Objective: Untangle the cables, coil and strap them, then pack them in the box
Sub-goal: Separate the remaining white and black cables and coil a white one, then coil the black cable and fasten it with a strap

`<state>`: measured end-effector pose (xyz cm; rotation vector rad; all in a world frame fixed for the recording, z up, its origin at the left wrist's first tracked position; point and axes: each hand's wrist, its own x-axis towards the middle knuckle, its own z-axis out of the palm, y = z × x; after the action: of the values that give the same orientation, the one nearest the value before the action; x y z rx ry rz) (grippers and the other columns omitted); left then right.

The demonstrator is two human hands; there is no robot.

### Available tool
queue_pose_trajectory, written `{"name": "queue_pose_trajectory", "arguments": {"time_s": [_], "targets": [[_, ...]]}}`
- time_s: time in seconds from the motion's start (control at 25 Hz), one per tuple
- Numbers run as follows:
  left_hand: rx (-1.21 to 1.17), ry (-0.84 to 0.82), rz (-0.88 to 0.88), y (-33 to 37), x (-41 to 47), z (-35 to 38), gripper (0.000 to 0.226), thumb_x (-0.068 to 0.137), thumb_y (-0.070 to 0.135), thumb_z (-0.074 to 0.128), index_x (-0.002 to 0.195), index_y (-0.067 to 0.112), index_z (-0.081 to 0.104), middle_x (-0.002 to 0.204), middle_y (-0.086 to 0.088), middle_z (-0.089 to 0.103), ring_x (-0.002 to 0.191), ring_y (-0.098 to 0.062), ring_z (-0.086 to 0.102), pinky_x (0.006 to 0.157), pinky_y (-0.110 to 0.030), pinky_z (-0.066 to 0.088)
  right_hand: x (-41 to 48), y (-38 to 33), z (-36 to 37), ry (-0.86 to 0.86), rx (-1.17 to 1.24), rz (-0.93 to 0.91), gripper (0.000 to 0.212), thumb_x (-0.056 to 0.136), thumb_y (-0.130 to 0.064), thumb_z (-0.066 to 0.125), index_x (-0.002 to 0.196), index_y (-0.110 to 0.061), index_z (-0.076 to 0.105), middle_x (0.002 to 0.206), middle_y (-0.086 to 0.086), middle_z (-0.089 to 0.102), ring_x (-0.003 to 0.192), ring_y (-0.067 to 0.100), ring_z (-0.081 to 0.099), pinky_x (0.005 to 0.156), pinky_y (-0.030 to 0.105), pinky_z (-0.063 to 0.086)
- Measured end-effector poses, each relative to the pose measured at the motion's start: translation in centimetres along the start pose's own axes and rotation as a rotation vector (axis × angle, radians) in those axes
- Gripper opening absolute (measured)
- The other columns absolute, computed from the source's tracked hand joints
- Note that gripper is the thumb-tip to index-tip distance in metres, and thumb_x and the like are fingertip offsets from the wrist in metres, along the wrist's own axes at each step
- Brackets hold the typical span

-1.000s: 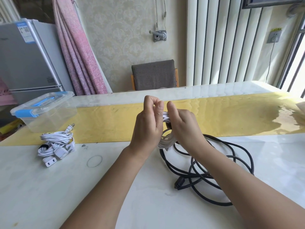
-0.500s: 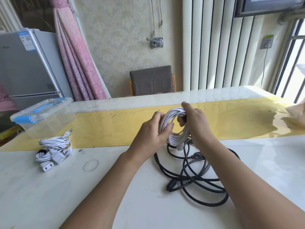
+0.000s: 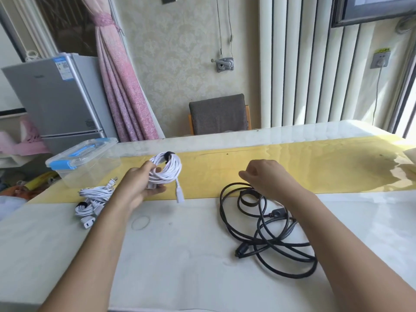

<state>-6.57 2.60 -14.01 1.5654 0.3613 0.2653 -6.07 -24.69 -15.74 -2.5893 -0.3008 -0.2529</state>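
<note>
Strapped white coil (image 3: 167,170) moved left in left hand (image 3: 139,183), plug (image 3: 180,198) dangling

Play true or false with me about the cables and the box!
1. The left hand holds a white coil. True.
2. The black cable is coiled and strapped. False: it lies in loose, crossed loops on the table, with no strap on it.
3. The box is open. False: its lid is on.
4. A white bundle lies on the table beside the box. True.
5. The right hand holds the white coil. False: it is over the black cable.
6. A black strap wraps the held coil. True.
</note>
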Motion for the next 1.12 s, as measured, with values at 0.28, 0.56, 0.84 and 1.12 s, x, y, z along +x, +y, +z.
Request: {"name": "queue_pose_trajectory", "arguments": {"time_s": [0.28,0.56,0.84,1.12], "targets": [[0.281,0.105,-0.099,-2.7,4.7,-4.1,0.021,0.099,0.011,0.039,0.091,-0.003,0.053,0.08,-0.017,0.058,0.056,-0.026,0.061,0.039,-0.028,0.052,-0.5,0.5,-0.5,-0.127,-0.112,-0.048,0.011,0.088,-0.021,0.062,0.093,-0.014,0.069,0.092,0.001,0.064,0.083,0.019,0.058,0.069,0.027,0.049],[1.183,0.22,0.122,-4.3,6.6,-3.5,0.031,0.096,0.015,0.046,0.099,-0.013,0.06,0.113,-0.032,0.06,0.108,-0.044,0.054,0.081,-0.037,0.042,-0.9,0.4,-1.0,-0.374,-0.018,-0.036,0.029,0.071,-0.049,0.077,0.078,-0.023,0.066,0.082,-0.007,0.062,0.066,0.009,0.052,0.057,0.022,0.04],[0.897,-0.222,0.555,-1.5,0.6,2.7,0.018,0.088,0.012,0.061,0.104,0.015,0.068,0.106,0.0,0.069,0.097,-0.011,0.062,0.087,-0.021,0.045,-0.6,0.3,0.5,-0.346,-0.168,-0.019,0.025,0.082,-0.034,0.07,0.084,-0.013,0.056,0.077,-0.002,0.049,0.063,0.013,0.041,0.053,0.022,0.032],[0.721,-0.701,0.54,-2.4,-4.0,9.2,0.023,0.083,0.021,0.071,0.096,0.04,0.066,0.097,0.027,0.065,0.081,0.003,0.059,0.069,-0.005,0.041,0.1,1.4,0.2,-0.246,0.041,-0.062,0.007,0.082,-0.026,0.072,0.084,-0.02,0.069,0.081,-0.005,0.061,0.066,0.008,0.051,0.055,0.018,0.038]]}}
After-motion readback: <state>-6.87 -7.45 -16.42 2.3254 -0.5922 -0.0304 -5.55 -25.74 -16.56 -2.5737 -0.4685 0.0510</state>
